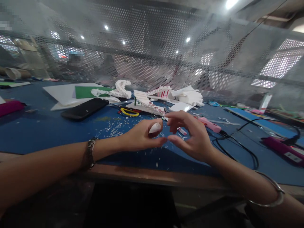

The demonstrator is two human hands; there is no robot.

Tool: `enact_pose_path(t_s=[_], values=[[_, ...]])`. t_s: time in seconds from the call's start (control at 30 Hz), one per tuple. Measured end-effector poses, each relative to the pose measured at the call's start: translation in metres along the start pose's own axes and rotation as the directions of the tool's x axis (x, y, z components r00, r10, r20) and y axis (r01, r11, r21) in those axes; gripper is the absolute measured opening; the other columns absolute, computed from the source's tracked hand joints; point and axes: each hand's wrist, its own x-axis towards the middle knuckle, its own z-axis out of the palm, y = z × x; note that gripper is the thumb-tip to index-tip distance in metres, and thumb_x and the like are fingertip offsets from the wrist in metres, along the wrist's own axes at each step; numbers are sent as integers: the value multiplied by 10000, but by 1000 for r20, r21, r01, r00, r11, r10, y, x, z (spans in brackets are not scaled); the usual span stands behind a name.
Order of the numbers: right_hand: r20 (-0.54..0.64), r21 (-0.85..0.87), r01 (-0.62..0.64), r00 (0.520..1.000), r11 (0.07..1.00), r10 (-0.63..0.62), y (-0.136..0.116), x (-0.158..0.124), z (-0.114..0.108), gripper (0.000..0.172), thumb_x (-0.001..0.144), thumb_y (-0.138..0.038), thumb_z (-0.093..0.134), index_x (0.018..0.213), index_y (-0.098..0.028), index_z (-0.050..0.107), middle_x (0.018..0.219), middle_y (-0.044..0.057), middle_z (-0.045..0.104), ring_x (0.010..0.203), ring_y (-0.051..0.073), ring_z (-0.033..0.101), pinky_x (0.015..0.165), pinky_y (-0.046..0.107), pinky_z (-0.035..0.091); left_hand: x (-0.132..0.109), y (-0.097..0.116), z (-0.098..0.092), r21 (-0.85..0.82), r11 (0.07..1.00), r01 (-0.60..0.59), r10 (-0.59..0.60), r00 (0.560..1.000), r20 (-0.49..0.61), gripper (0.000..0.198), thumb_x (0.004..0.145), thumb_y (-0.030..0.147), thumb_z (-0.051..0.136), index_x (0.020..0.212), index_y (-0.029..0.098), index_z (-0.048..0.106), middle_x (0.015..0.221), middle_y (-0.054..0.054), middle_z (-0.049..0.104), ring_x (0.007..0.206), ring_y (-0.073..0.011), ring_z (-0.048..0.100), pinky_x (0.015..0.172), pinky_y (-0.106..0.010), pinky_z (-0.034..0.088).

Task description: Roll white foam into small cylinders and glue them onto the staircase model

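Note:
My left hand point(144, 134) is curled over the blue table, closed around a small white teardrop-shaped piece point(155, 128). What the piece is made of, I cannot tell. Just to the right, my right hand point(191, 134) faces it with curved fingers, its thumb and forefinger apart and nothing visible between them. The fingertips of both hands are close together. Beyond them lie a white model part with a stepped surface point(142, 97) and yellow-handled scissors point(129, 112). A small pink-and-white piece point(182, 131) rests behind my right fingers.
A black phone point(85, 109) lies at left beside white sheets point(61, 93) and a green card point(83, 91). White paper strips point(190, 95) are piled at the back. On the right are a pink corded tool point(210, 124), black cable point(237, 158) and magenta power strip point(282, 150). White scraps litter the table.

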Motion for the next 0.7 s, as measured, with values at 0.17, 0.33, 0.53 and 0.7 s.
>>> enact_pose_path(t_s=[0.17, 0.33, 0.53, 0.7], values=[[-1, -76, 0, 1000, 997, 0, -8, 7, 5, 140, 763, -197, 555, 900, -168, 551, 770, 11, 528, 634, 81, 502, 580, 209, 450, 0, -2, -1, -49, 994, -97, 101, 991, 84, 86, 732, 231, 357, 739, 173, 420, 702, -16, 465, 661, -135, 431, 546, -235, 386], [23, -66, -24, 999, 997, 26, -8, 8, 5, 121, 774, -160, 519, 857, -175, 606, 794, 18, 545, 634, 71, 520, 584, 207, 458, 0, -2, -1, -62, 996, -67, 73, 993, 94, 171, 813, 202, 264, 762, 173, 424, 644, -3, 431, 609, -123, 416, 491, -207, 359], [9, -60, -46, 999, 997, 47, -6, 8, 1, 127, 747, -123, 527, 848, -162, 593, 811, 29, 552, 721, 94, 552, 626, 216, 485, 2, -3, -3, -187, 982, 37, -11, 991, 135, 189, 846, 258, 329, 742, 148, 444, 598, 17, 447, 530, -85, 417, 496, -194, 352], [34, 20, -62, 998, 998, 62, -6, 9, -2, 112, 733, -93, 531, 823, -145, 573, 820, 34, 550, 743, 94, 546, 622, 201, 483, 4, -2, -5, -428, 888, 169, -69, 968, 239, 184, 839, 255, 343, 701, 157, 416, 577, 34, 401, 472, -69, 361, 444, -195, 297]])
